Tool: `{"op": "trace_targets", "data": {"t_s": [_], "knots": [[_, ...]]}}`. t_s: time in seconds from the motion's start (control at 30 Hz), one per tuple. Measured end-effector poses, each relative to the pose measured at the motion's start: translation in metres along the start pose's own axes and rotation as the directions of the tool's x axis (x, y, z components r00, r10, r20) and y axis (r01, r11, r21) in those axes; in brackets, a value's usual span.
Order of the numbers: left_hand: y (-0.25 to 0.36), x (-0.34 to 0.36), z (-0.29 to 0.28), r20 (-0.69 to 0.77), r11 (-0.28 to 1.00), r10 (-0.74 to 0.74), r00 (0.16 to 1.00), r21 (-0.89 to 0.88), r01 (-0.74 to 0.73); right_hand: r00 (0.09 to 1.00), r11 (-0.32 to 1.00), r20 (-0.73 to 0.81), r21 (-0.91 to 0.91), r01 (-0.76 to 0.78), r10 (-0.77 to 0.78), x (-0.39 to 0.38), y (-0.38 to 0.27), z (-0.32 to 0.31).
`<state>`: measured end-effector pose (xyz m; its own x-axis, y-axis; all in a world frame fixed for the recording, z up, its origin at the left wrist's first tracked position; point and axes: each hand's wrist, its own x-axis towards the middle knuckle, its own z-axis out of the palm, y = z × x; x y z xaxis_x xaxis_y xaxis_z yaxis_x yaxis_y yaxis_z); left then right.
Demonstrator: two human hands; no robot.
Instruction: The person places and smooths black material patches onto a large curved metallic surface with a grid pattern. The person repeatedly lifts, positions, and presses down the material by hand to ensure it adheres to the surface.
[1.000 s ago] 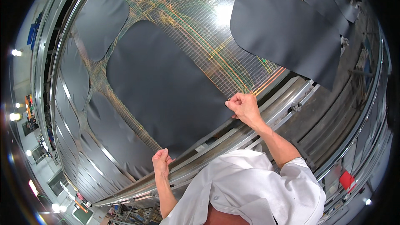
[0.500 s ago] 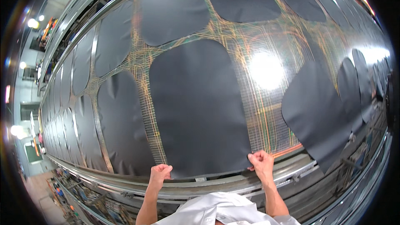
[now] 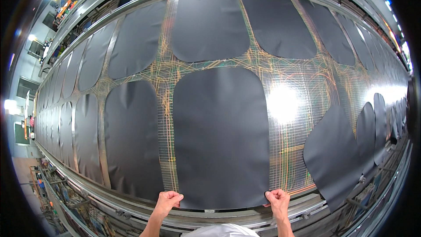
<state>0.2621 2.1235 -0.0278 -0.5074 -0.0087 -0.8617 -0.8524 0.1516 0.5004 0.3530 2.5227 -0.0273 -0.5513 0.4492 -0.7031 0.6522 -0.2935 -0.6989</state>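
Observation:
A black, rounded-corner sheet point(image 3: 221, 136), leather-like in look, lies on the long table right in front of me. My left hand point(image 3: 167, 202) pinches its near left corner between thumb and fingers. Its near right corner is gripped the same way by my right hand point(image 3: 278, 202). The near edge of the sheet runs between the two hands, over the front of the table. Under and around it shows a shiny tabletop point(image 3: 287, 149) marked with many orange, yellow and green lines.
Similar black sheets line both rows, such as one at left point(image 3: 131, 140) and one at the far side point(image 3: 210, 24). On the right, another sheet point(image 3: 335, 156) hangs over the near edge. A metal rail point(image 3: 302, 210) runs along the front. Bright glare covers part of the tabletop.
The view has tilted and shifted, so the table and both hands sit lower in the picture. Both hands still pinch the same two corners; the sheet appears to lie in the same place.

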Motion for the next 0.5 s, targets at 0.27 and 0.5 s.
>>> {"op": "trace_targets", "data": {"t_s": [0.27, 0.5], "knots": [[0.0033, -0.0013, 0.0012, 0.017, 1.0, -0.011, 1.0, -0.024, 0.011, 0.999, 1.0, -0.028, 0.02, -0.015, 0.015, -0.0014, -0.0018, 0.003], [-0.0004, -0.0024, 0.0025, -0.012, 1.0, 0.027, 1.0, -0.001, -0.027, 0.998, 0.998, -0.053, 0.059, 0.022, -0.019, -0.0027, -0.0025, 0.0098]]}}
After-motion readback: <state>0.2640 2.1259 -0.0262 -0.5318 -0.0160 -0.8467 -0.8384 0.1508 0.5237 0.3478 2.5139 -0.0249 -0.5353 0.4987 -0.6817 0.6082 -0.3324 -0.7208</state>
